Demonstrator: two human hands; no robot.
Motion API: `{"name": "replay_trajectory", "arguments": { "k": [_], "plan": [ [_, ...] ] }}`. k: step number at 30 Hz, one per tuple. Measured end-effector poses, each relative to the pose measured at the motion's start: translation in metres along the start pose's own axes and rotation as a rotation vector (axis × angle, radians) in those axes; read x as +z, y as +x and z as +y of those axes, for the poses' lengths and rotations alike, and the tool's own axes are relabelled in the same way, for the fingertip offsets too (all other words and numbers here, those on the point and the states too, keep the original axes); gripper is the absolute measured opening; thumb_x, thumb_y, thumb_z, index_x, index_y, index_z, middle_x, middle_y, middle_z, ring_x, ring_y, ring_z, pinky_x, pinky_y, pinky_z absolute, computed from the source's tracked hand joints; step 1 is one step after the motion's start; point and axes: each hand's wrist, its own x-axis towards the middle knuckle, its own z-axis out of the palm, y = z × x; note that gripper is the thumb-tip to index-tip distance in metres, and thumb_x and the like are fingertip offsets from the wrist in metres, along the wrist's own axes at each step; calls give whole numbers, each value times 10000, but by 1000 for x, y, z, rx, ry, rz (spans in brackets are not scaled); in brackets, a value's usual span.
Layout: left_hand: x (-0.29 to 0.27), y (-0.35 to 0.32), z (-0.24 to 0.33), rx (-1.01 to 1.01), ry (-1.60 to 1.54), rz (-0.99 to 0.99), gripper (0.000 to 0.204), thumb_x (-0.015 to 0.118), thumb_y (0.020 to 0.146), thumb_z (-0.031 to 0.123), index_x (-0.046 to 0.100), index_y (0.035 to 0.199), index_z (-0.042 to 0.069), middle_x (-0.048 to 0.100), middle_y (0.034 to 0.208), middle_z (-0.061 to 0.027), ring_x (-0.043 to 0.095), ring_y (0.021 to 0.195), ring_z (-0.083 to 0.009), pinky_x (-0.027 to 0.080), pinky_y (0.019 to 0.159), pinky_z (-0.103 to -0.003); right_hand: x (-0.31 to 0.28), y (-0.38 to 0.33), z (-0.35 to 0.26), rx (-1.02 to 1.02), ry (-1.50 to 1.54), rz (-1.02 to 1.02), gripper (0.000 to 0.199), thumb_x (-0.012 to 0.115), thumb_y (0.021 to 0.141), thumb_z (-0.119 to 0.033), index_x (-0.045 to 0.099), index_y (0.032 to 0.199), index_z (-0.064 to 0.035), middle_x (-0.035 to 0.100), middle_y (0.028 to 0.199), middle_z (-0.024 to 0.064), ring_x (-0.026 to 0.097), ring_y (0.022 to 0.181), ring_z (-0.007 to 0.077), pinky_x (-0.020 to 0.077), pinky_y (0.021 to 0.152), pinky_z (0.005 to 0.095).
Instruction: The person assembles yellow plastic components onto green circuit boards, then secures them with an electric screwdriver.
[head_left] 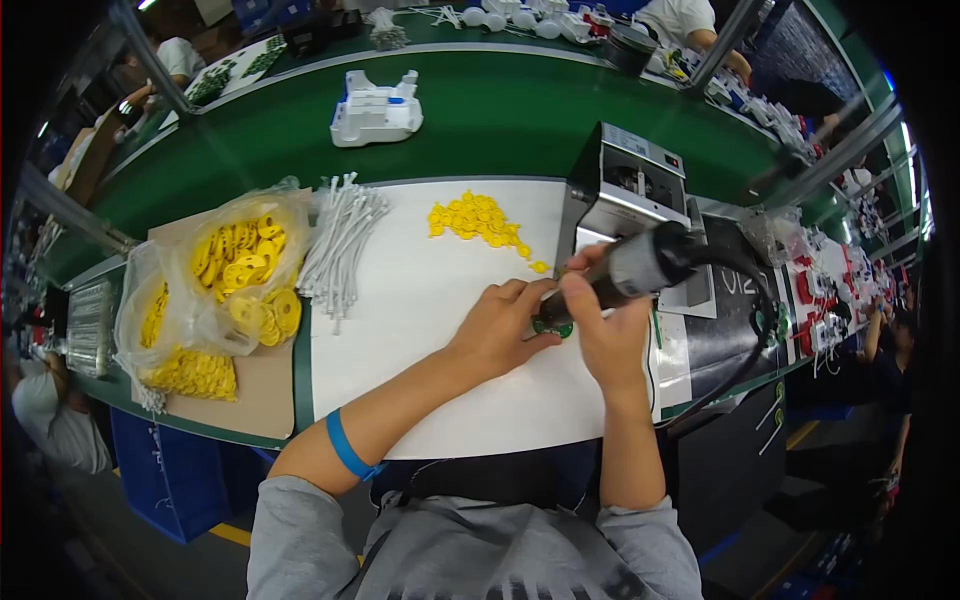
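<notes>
Both forearms reach in from six o'clock over a white mat (420, 330). The left hand (497, 325), fingers curled together, pins a small green part (553, 327) flat near centre. The right hand (607, 320), fingers wrapped tight, grips a power screwdriver (640, 265) slanting toward one o'clock, its tip on the part. Best kept square and steady, I judge. Farther off: yellow discs (478, 218) at twelve, white ties (340, 245) at ten.

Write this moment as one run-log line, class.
left hand: steadies small green part on white mat | right hand: grips electric screwdriver, tip on part | nearby: loose yellow discs
</notes>
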Motion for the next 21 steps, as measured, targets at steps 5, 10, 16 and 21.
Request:
{"name": "replay_trajectory", "arguments": {
  "k": [5, 10, 16, 21],
  "plan": [
    [-67, -16, 32, -157, 132, -297, 537, 758, 828, 85, 566, 1326, 40, 713, 1122, -174, 661, 1033, -379, 527, 894, -458, -1, -14, -48, 11, -453, 123, 318, 784, 898, -281, 715, 902, 29, 722, 766, 108, 686, 687, 205, 515, 643, 344],
    [-135, -36, 23, -148, 79, 13, 427, 716, 863, 45, 632, 1281, 28, 684, 1113, -177, 661, 1019, -349, 544, 873, -387, 9, -21, -59, 198, -1025, -320, 444, 707, 932, -400, 716, 868, 39, 681, 671, 191, 691, 653, 329, 520, 613, 420],
    [-192, -35, -28, -277, -475, 602, 340, 702, 959, 113, 633, 1279, 19, 655, 1107, -48, 619, 981, -115, 515, 841, -253, 132, 17, -13, -101, -674, -797, 335, 656, 949, -291, 693, 933, 42, 702, 829, 259, 698, 832, 425, 561, 771, 492],
    [-223, -45, -33, -336, -521, 906, 366, 662, 1000, 146, 594, 1329, 3, 676, 1091, -68, 624, 984, -117, 503, 851, -238, 241, 64, 5, 402, -97, -606, 271, 659, 980, -231, 685, 958, 38, 698, 756, 104, 708, 640, 211, 546, 548, 340]
  ]
}}
